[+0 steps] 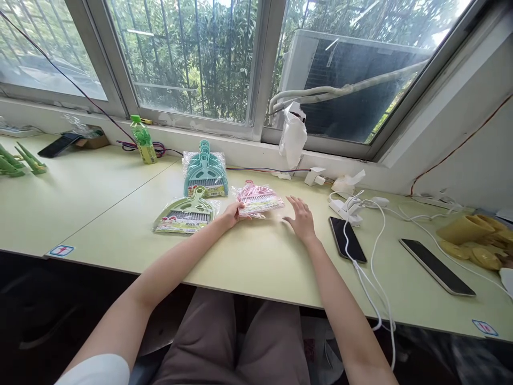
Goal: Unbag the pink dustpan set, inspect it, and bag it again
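Observation:
My left hand (233, 213) grips the near left edge of a pink dustpan and brush set (258, 199) in a clear plastic wrapper. The set is tilted a little over the table. To its right, my right hand (301, 218) has its fingers spread and holds nothing, a small gap from the wrapper. Left of my left hand lies a wrapped green dustpan and brush set (186, 213). Behind that one, several teal dustpan and brush sets (205, 170) in clear wrap overlap in a stack.
The pale yellow table (256, 262) runs along the window. A green-capped bottle (143, 140) stands at the back left. On the right are a black phone (347, 239), white cables (377, 256), a power strip (345, 212), another dark device (436, 266) and yellow items (473, 235).

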### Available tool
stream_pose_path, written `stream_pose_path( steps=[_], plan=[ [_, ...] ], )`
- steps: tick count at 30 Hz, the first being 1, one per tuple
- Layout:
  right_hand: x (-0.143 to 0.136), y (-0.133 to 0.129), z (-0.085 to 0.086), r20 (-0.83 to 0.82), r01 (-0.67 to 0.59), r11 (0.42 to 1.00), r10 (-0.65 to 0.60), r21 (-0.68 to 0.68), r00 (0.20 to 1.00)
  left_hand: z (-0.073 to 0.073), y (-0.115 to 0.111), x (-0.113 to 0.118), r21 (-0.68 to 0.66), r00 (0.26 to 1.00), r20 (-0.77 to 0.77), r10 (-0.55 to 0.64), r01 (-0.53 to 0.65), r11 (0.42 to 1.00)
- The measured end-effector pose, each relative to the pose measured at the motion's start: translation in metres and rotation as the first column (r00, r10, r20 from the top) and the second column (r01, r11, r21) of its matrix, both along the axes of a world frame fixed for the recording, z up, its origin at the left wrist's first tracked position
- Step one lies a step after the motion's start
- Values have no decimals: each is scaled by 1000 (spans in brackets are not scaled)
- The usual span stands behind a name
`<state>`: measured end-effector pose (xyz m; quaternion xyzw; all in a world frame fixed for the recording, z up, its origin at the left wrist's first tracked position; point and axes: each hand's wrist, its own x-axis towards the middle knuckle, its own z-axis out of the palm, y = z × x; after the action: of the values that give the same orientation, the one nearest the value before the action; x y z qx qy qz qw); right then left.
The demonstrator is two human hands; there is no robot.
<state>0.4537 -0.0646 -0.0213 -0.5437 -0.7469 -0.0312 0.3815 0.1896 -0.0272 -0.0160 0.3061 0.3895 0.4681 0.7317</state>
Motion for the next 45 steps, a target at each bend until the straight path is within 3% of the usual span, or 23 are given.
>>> stream_pose_path(
  steps=[3,8,13,20,26,38,45],
  plan=[
    [-1,2,0,127,-69,997,65,27,990,4,-5,0,11,1000,-17,-19,19,1000],
    [-1,-8,12,239,-88,989,57,121,969,7,-5,-8,20,989,-30,-147,148,989],
    [-8,-16,17,266,-171,982,143,84,953,9,-1,-18,0,969,-27,-246,246,969],
    [-15,-15,11,182,-162,986,151,49,972,14,-6,-20,89,959,-9,-283,283,955],
    [-14,-9,8,-15,-73,997,73,23,997,12,-5,-18,102,954,-81,-289,296,950],
    [-9,8,-8,-314,-61,998,52,-20,948,1,-8,-14,252,914,-119,-387,405,879],
    [-10,7,0,-454,-83,997,75,4,888,1,-9,-14,300,875,-259,-409,476,827]
  ],
)
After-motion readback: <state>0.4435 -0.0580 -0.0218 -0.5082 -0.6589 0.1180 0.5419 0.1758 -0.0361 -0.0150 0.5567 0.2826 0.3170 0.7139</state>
